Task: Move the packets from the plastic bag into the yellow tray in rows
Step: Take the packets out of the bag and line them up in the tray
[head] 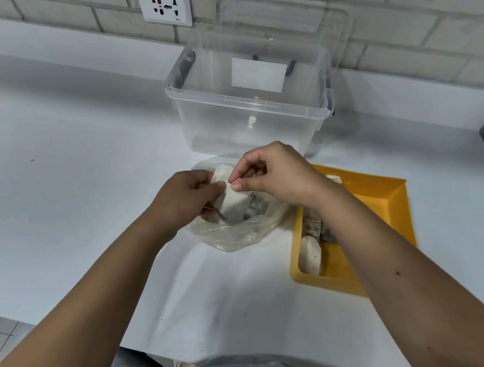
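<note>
Pinching the upper corner of a white packet [234, 202], your right hand [277, 173] has thumb and forefinger closed on it, with the other fingers curled loosely above. Your left hand [183, 196] grips the same packet at its left end, thumb on top and fingers curled underneath. Whether it also catches the bag film, you cannot tell from this view.

You hold the packet at a tilt over the mouth of the bag [236, 232]. The bag lies crumpled on the bench [61, 187] near its middle, and more dark-and-white packets show dimly through the film.

Just right of the bag sits the tray [388, 205], towards the bench's right edge, with your right forearm crossing over it. A row [312, 253] of packets lies along the tray's left wall, running from the near side toward the far side. A far packet [334, 178] shows at the tray's far left corner.

Behind the bag, towards the bench's back edge, stands a clear box [243, 120]. Its lid [284, 20] leans upright against the brick wall. A socket [164, 3] is set in the wall left of the lid.
</note>
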Demonstrator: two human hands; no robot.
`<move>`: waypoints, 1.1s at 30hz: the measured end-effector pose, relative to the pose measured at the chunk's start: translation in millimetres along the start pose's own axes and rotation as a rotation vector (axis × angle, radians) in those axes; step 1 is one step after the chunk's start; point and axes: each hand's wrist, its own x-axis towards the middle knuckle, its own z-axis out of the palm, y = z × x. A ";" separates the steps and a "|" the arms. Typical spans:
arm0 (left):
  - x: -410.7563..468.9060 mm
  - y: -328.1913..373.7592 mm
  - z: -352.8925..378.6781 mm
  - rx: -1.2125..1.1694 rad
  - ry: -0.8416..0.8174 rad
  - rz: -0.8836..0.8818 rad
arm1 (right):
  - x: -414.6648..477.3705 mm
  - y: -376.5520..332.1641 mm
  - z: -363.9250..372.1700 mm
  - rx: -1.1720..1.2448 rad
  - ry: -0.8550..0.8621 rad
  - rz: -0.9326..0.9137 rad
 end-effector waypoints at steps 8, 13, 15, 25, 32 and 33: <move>-2.5 4.3 -5.2 -0.214 -0.130 -0.073 | 13.0 3.6 16.4 -0.006 0.123 0.027; 2.0 -0.4 -3.7 -0.079 -0.036 -0.014 | 14.4 2.5 19.3 0.110 0.152 0.041; 5.9 -4.2 -5.8 -0.026 0.076 0.016 | 15.3 5.9 22.6 0.166 0.211 0.061; 12.1 -12.9 -10.8 0.054 0.207 0.050 | 20.8 33.6 61.5 -0.246 0.076 0.206; 10.8 -12.3 -10.7 0.019 0.221 0.048 | 22.7 36.5 69.5 -0.372 0.156 0.108; 10.3 -12.0 -11.1 0.013 0.223 0.048 | 20.5 35.7 65.6 -0.359 0.164 0.091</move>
